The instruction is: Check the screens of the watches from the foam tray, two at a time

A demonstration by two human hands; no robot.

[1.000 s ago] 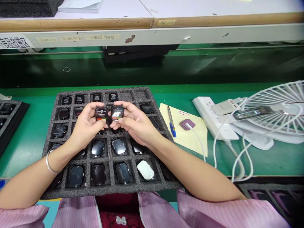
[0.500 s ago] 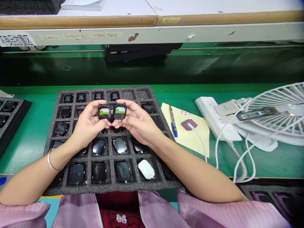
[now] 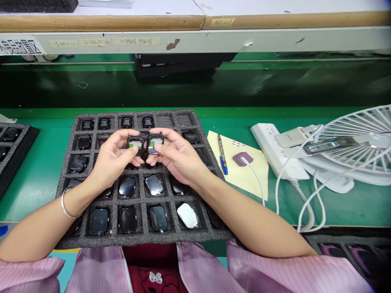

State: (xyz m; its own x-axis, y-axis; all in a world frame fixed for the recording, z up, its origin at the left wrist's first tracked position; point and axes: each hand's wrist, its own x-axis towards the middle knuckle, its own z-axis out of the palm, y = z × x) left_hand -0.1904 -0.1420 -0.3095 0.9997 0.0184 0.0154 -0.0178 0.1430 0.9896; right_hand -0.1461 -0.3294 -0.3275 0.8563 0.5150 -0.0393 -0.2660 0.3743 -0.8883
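Here, left hand (image 3: 113, 160) pinches left watch body (image 3: 135, 143), right hand (image 3: 177, 156) right watch body (image 3: 155, 141); seemingly light, slick glass: hold by edges.

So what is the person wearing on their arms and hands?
No gloves: the left hand and the right hand are bare, and so are both forearms. A thin silver bangle goes round the left wrist. Higher up, the left sleeve and the right sleeve are shiny pink cloth with fine stripes.
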